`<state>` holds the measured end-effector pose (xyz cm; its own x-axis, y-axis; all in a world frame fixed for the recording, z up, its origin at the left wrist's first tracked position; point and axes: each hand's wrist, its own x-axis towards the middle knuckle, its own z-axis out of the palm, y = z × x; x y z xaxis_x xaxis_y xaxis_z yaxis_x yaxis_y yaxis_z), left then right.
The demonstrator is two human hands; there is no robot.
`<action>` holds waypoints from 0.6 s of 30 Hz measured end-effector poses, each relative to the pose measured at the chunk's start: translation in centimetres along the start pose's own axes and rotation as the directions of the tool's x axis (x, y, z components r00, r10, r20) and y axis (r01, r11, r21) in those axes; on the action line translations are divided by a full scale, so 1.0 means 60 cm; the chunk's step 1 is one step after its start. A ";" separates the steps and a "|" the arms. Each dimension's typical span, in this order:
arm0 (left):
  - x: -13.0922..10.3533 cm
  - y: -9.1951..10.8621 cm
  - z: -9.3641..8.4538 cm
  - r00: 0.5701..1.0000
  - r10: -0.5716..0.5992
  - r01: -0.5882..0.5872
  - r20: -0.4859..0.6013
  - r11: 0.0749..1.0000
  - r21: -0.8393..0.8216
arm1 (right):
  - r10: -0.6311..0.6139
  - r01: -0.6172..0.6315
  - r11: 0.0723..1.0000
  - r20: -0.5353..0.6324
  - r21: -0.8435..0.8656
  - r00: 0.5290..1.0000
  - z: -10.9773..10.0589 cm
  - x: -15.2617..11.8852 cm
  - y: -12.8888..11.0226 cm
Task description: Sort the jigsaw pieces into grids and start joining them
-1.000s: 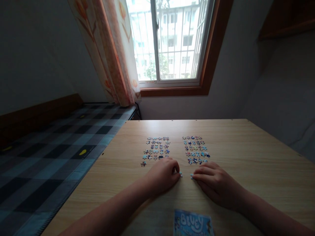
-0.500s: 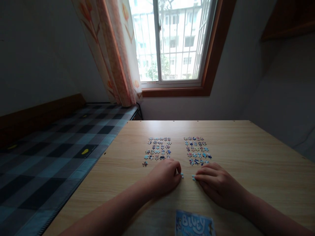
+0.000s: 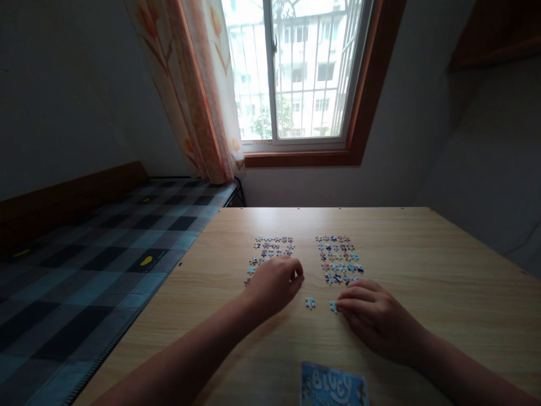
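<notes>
My left hand point(image 3: 276, 285) hovers over the near edge of the left group of jigsaw puzzle pieces point(image 3: 264, 253), its fingers loosely curled with a gap between them. Nothing shows in it, and it covers part of that group. A light blue puzzle piece point(image 3: 310, 303) lies alone on the table, to the right of and nearer than this hand. My right hand point(image 3: 374, 310) rests on the table with its thumb and fingers together at another light blue puzzle piece point(image 3: 333, 307). That piece sticks out left of the fingertips, apart from the first one.
A right group of puzzle pieces point(image 3: 337, 256) lies in rows beyond my right hand. A blue package printed "BLUEY" point(image 3: 333, 386) is at the near edge of view on the wooden table point(image 3: 397, 242). A checked bed point(image 3: 169, 225) stands along the left, with a curtained window behind.
My left hand has let go of a light blue puzzle piece and moved up and left toward the left group. That piece now lies uncovered. My right hand has hardly moved.
</notes>
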<state>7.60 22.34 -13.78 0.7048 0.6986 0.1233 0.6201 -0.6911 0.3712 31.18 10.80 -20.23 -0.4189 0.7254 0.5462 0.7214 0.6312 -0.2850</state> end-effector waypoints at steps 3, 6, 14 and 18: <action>0.013 -0.030 -0.041 0.986 -0.114 0.134 -0.123 0.976 0.173 | -0.001 0.001 1.000 -0.008 0.011 1.000 0.001 0.001 0.000; 0.021 -0.068 -0.051 0.973 -0.217 0.230 -0.078 0.930 0.286 | 0.003 -0.002 0.999 -0.025 0.038 1.000 0.001 0.004 -0.003; 0.027 -0.107 -0.020 0.970 -0.243 0.237 -0.021 0.920 0.312 | 0.004 0.000 0.996 -0.043 0.087 0.999 0.003 0.005 -0.003; 0.027 -0.110 -0.025 0.967 -0.254 0.243 -0.005 0.918 0.313 | -0.001 0.008 0.996 -0.072 0.089 0.997 0.004 0.006 -0.004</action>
<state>4.15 28.33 -14.63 0.5225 0.8521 0.0291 0.8483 -0.5230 0.0828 30.72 10.99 -20.12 -0.3790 0.7029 0.6019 0.6663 0.6587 -0.3496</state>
